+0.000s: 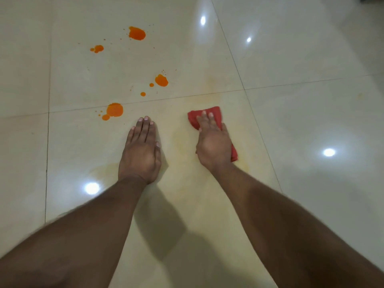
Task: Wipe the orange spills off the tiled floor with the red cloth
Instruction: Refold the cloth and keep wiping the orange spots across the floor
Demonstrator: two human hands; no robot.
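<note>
Beneath both hands spreads the glossy cream tiled floor (291, 121), crossed by thin dark grout lines and dotted with bright reflections of lamps. I see my left hand (141, 148) lying flat on the tile, palm down, fingers straight and close together, holding nothing. My right hand (213, 142) lies just beside it, well apart from the spills, with its fingers stretched out and pressing down on the folded red cloth (209, 115); the cloth pokes out ahead of the fingertips and along the outer edge of the palm. A faint yellowish smear (209, 88) tints the tile ahead of the right hand, and similar pale streaks run between the two hands. Ahead and to the left of the left hand sit the orange spills: the nearest puddle (114, 110) just beyond the left fingertips on the grout line, a second blot (161, 80) farther ahead, the farthest large one (136, 33) beyond that, and a small pair of drops (97, 48) off to its left.
</note>
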